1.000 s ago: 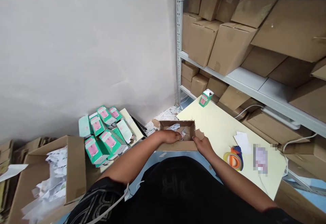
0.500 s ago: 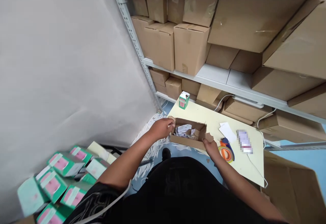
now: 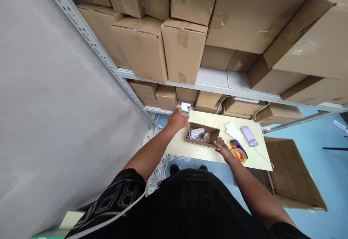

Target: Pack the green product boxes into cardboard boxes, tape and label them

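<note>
My left hand (image 3: 176, 119) is at the far left corner of the table, fingers closed around the near side of a small green-and-white box (image 3: 186, 107) with a torn top. An open cardboard box (image 3: 201, 143) stands in front of me, crumpled printed paper (image 3: 196, 133) inside. At its right end, by a torn flap, my right hand (image 3: 223, 151) grips the edge; some of its fingers are hidden. Just right of that hand lie tape rolls (image 3: 239, 155) and an orange-and-blue tool (image 3: 235, 144).
White papers (image 3: 233, 131) and a blurred-out phone-like object (image 3: 248, 136) with a cable lie on the pale table (image 3: 179, 146). Behind it, a metal shelf (image 3: 212, 87) carries several cartons. A large open carton (image 3: 295, 173) stands at the right, paper strips (image 3: 160, 170) cover floor at left.
My left hand has let go of the cardboard box's left end and moved back to the small green-and-white box. My right hand stays at the cardboard box. The view has shifted right.
</note>
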The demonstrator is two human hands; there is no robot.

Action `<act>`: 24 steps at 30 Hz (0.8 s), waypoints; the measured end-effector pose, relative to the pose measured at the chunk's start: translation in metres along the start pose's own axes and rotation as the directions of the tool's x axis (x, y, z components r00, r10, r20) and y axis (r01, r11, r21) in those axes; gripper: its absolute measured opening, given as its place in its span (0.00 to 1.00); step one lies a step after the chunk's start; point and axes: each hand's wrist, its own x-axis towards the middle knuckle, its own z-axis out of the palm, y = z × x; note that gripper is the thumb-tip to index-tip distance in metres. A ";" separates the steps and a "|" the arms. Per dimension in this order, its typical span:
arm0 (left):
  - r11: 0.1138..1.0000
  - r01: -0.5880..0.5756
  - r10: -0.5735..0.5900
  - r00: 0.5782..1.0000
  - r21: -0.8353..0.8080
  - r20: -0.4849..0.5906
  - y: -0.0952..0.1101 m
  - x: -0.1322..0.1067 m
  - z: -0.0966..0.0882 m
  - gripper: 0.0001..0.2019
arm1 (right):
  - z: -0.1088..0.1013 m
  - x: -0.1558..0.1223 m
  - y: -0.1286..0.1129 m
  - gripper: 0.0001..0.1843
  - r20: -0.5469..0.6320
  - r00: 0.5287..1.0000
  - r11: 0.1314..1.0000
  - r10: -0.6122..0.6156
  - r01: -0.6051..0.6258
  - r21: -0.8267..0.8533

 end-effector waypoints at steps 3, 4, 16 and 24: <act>0.998 0.035 -0.034 0.999 0.056 -0.021 0.020 0.045 0.015 0.36 | -0.013 -0.017 -0.002 0.36 0.031 0.999 0.999 -0.025 0.024 0.039; 0.995 0.053 -0.053 0.999 0.081 -0.007 0.024 0.057 0.021 0.37 | -0.018 -0.024 -0.001 0.37 -0.004 0.999 0.999 -0.048 0.048 0.025; 0.988 0.125 -0.128 0.991 0.090 0.032 0.014 0.103 0.023 0.25 | -0.062 -0.059 0.004 0.30 -0.102 0.987 0.982 -0.127 0.110 -0.155; 0.940 -0.003 -0.083 0.968 -0.343 -0.235 0.007 0.034 -0.062 0.23 | -0.051 -0.045 -0.073 0.29 -0.073 0.987 0.989 -0.146 0.147 0.019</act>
